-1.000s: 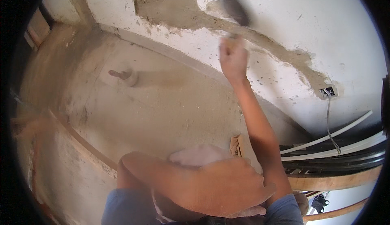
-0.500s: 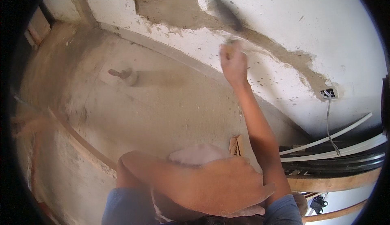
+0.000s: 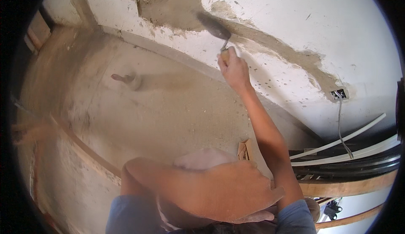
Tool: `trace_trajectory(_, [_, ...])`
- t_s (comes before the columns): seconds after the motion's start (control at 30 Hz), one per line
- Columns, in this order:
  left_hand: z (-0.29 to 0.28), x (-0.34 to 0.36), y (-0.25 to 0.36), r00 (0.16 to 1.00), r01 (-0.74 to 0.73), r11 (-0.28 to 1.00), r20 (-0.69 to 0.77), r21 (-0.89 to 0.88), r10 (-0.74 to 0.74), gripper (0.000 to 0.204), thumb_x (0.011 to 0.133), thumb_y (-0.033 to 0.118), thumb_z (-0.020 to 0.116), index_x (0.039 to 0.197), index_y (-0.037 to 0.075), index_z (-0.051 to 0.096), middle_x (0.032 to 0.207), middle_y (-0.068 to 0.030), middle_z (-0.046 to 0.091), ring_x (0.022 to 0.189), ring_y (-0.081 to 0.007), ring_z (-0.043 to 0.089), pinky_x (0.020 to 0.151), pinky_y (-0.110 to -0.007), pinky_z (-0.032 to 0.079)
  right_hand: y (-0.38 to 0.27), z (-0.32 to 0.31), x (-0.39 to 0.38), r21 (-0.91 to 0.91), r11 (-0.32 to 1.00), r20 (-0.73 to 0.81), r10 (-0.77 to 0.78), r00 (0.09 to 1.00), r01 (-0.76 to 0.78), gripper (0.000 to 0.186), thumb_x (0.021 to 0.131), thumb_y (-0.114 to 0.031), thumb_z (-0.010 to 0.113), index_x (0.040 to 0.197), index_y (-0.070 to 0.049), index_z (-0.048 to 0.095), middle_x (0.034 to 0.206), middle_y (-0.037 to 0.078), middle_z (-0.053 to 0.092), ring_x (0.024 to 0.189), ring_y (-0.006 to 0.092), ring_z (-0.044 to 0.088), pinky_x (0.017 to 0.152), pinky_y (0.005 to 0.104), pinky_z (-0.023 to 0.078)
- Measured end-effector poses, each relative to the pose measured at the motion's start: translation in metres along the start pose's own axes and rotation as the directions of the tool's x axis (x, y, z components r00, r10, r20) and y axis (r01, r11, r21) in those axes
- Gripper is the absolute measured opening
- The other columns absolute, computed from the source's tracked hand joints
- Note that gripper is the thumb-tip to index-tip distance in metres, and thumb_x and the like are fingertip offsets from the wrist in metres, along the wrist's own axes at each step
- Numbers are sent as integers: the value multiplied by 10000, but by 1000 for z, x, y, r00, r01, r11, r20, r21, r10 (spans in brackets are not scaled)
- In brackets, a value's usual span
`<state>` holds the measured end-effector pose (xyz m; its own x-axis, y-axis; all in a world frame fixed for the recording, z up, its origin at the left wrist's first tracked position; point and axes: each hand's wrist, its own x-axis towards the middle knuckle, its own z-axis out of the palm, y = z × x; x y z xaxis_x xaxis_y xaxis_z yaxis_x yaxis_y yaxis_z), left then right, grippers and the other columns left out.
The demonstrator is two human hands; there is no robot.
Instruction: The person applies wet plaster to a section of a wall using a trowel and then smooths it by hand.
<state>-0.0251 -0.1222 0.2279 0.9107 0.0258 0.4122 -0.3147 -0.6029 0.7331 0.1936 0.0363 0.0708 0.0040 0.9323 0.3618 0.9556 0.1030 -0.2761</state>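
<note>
Right arm (image 3: 268, 128) extended toward the far side, inclined leftward. Right hand (image 3: 235, 70) in a firm grip, fingers curled. Left arm (image 3: 164, 181) bent, forearm crossing the near side rightward. Left hand (image 3: 242, 187) back uppermost; finger closure not determinable.

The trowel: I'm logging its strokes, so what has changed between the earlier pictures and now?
The right hand has moved left along the white, brown-patched wall, bringing the dark, leaf-shaped metal trowel left and lower in the picture. Nothing was taken up or let go. The left hand and the brown, angular piece on the floor stayed as they were.
</note>
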Motion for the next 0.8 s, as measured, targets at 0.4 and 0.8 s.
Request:
trace_trajectory(0.4, [0,-3,-1,1000,21,1000,15,17,-22,397,922,387,624,951,-9,633,718,-167,658,704,-336,685,641,-419,524,-14,-10,-4,234,966,-153,150,977,-112,310,961,-267,640,955,16,513,678,224,647,627,408,666,567,452,512])
trace_trajectory(0.8, [3,-1,-8,1000,-4,998,23,-57,6,409,930,401,619,968,-6,633,735,-176,664,701,-345,684,640,-428,527,-22,-16,-13,442,897,-313,166,935,-11,267,965,-247,641,1000,-20,503,727,217,658,657,382,680,600,463,527])
